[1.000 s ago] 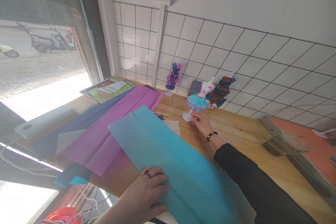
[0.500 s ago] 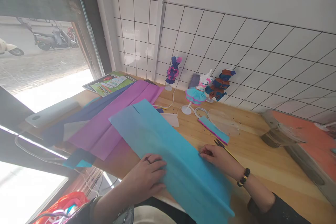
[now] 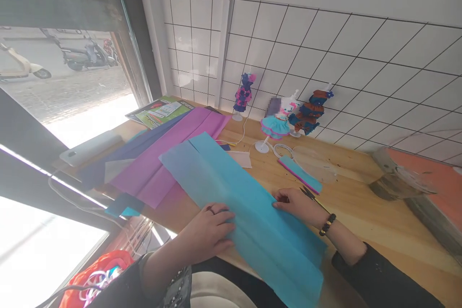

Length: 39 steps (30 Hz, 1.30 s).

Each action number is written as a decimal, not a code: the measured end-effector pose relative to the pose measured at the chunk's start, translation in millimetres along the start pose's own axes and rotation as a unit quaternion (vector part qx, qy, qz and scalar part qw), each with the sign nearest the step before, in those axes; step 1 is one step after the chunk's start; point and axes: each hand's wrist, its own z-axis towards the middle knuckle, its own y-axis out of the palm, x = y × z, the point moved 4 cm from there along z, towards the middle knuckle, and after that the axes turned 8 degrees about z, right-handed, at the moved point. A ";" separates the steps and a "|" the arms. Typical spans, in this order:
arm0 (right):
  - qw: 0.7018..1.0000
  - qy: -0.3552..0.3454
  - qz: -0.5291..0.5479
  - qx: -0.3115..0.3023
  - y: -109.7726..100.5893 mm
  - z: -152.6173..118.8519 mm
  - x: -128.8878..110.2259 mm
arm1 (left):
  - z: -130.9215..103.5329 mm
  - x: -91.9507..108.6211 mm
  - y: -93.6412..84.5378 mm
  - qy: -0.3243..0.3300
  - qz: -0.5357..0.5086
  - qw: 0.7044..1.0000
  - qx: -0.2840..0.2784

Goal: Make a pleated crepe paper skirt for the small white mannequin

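Observation:
A long light-blue sheet [image 3: 245, 202] with creases lies diagonally over the wooden table and hangs past its near edge. On its left edge rests my left hand [image 3: 216, 228], fingers slightly spread and lying flat. My right hand [image 3: 288, 200] pinches the sheet's right edge between thumb and fingers. Just beyond the right hand are dark-tipped scissors [image 3: 309, 194], partly hidden. A purple sheet [image 3: 162, 159] lies at the left, partly under the blue one. A narrow stack of blue and pink strips [image 3: 300, 173] sits behind the right hand.
Small dress stands [image 3: 276, 127] are lined up near the tiled wall. A clear container [image 3: 393, 185] is at the right. Booklets [image 3: 160, 111], a dark blue sheet [image 3: 97, 166] and a white device [image 3: 90, 148] are at the left. A red bag [image 3: 90, 279] sits low left.
The whole view has shifted slightly. The near right part of the blue sheet lies flatter and its lower corner has moved. Both hands keep nearly the same places on the sheet.

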 end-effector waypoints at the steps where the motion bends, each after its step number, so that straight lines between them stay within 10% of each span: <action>1: 0.999 0.000 -0.031 0.018 -3.8 1.8 0.0 | 0.5 0.1 0.4 0.001 0.001 1.000 -0.002; 18: 0.964 0.022 -0.166 0.205 -47.6 66.9 2.8 | 53.9 -7.2 3.7 0.002 0.063 0.985 -0.162; 30: 0.966 -0.178 -0.123 0.141 -0.1 -49.5 -18.4 | 83.6 -20.5 -4.6 0.033 0.057 0.973 -0.220; 39: 0.913 -0.265 -0.230 0.209 39.8 -92.8 -30.7 | 93.3 -38.8 5.4 0.073 0.018 0.976 -0.204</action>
